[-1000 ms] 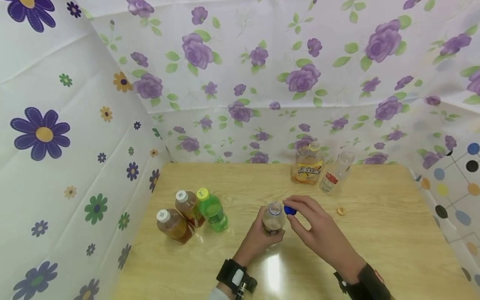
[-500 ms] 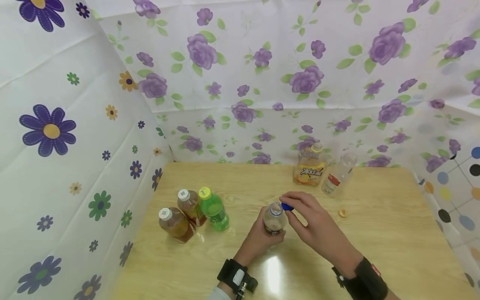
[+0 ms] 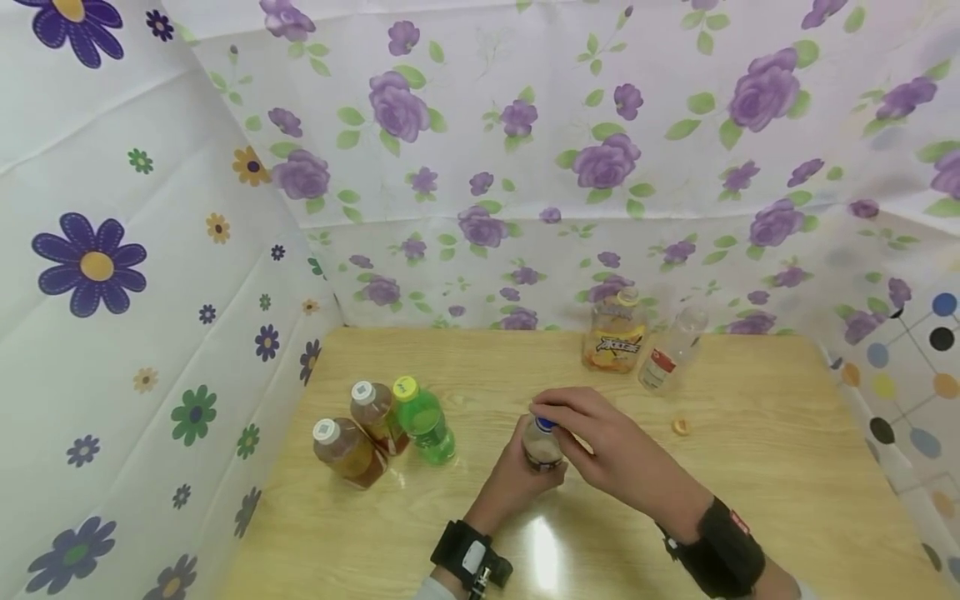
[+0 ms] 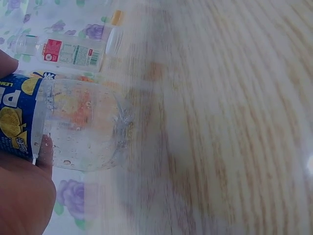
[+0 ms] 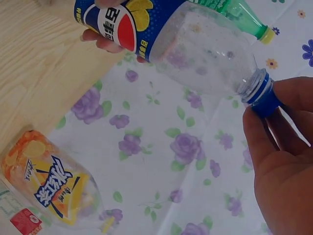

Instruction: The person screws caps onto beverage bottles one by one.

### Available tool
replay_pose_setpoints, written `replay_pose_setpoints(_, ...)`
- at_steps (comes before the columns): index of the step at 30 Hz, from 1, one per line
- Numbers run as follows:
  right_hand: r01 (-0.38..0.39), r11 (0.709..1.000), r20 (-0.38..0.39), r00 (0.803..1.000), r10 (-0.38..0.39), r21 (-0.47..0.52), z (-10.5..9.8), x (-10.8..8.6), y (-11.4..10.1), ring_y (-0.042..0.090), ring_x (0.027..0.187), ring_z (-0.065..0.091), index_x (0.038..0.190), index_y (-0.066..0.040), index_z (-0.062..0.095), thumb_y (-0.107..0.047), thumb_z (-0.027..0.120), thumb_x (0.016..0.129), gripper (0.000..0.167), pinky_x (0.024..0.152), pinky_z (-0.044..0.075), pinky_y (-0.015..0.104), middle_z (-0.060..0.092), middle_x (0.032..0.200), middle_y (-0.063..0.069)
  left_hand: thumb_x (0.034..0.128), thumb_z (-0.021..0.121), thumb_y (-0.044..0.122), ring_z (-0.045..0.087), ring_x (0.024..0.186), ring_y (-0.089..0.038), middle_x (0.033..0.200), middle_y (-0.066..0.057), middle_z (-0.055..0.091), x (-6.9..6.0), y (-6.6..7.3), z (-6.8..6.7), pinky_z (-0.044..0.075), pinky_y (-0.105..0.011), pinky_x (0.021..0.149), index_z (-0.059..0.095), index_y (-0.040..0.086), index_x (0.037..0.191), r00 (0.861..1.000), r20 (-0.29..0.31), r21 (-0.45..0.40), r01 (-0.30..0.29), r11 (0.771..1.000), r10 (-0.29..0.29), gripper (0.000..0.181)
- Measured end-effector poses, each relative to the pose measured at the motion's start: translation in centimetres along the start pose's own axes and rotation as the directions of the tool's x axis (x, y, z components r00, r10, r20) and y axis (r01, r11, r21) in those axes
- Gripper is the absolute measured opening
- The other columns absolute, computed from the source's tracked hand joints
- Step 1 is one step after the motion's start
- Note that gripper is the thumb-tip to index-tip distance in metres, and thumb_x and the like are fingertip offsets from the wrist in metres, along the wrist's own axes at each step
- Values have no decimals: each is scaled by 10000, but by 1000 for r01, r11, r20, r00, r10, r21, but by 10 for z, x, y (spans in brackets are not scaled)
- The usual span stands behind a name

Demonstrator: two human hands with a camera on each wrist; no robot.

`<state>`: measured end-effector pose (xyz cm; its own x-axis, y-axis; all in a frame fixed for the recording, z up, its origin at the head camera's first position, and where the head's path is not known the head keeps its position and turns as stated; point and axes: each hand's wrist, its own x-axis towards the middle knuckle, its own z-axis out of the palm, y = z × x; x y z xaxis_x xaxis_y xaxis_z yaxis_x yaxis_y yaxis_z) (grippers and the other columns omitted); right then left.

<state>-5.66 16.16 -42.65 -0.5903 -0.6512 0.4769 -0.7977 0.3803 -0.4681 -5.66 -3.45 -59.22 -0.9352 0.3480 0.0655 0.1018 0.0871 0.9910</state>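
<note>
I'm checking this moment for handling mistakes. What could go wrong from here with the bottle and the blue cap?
The blue cap could slip or seat crooked, since the right grip pinches it at the mouth of the lemon Pepsi bottle. That bottle looks empty, so its clear plastic might dent if the left grip squeezes harder.

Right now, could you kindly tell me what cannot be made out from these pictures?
Head view: most of the blue cap, covered by the right hand.
Head view: the lower part of the held bottle, largely hidden by the left hand.
Left wrist view: the held bottle's neck, cut off by the left edge.
Right wrist view: the green bottle's base, cut off by the top edge.
Head view: the small orange piece, too small to identify.
</note>
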Motion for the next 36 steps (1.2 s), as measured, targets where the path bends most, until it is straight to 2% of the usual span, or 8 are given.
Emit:
replay_pose_setpoints(8,16,1000,55,998,-16,-12,-5,1,2,249,1342,553,1424,-29,645,93,721,953,493,995,537,367,580,1463,72,936,816,242,586,1269,-188,1441,59,569,0,-2,1,478,-448,1038,377,380,1547,1000,10,-20,0,1000,0,765)
replay_pose_setpoints(14,-62,997,92,994,66,-41,-12,7,-2,196,1295,576,1386,-87,675,-14,736,997,401,967,556,369,606,1397,17,938,810,222,590,1254,-202,1411,31,575,1,-2,3,478,-450,1039,381,356,1551,1000,16,-18,-8,1000,8,760)
replay_pose_setpoints(19,-143,987,103,983,150,-68,-14,14,-8,143,1158,616,1340,-99,690,-117,750,1016,331,888,567,329,622,1296,9,933,817,234,609,1217,-204,1370,21,598,1,2,3,507,-430,998,413,331,1513,1000,-8,10,-1,1000,2,713)
replay_pose_setpoints(22,-222,973,108,968,228,-65,-11,18,-11,124,1069,634,1307,-89,689,-166,767,1010,317,861,573,314,617,1215,2,935,820,237,612,1219,-202,1373,19,602,0,2,2,517,-426,986,423,326,1495,1000,-15,11,15,1000,-15,692)
replay_pose_setpoints(26,-358,934,105,928,356,-7,-7,19,-11,135,1007,645,1254,-116,686,-238,783,1000,299,849,578,318,598,1127,-50,938,821,231,600,1258,-198,1423,26,586,0,-1,2,508,-435,1016,425,329,1486,1000,-5,-1,24,1000,-24,683)
replay_pose_setpoints(29,-406,914,97,910,403,19,-6,18,-10,143,984,640,1254,-134,686,-277,775,1005,300,830,573,320,596,1100,-74,934,824,248,596,1270,-184,1434,45,580,1,-2,3,500,-433,1030,431,344,1465,1000,-3,5,26,1000,-26,667)
replay_pose_setpoints(32,-372,928,111,922,371,-12,-6,17,-9,121,970,624,1333,-125,685,-290,735,1036,343,804,555,306,606,1144,-59,928,823,255,604,1253,-175,1421,57,580,2,-2,3,511,-421,1011,432,354,1453,1000,-4,16,25,1000,-25,663)
replay_pose_setpoints(36,-266,961,151,950,275,-76,-7,18,-9,115,1037,626,1433,-112,654,-242,691,1067,390,821,555,313,621,1256,-9,930,813,240,613,1214,-194,1399,27,582,2,-1,2,526,-410,970,423,337,1478,1000,-6,12,6,1000,-6,679)
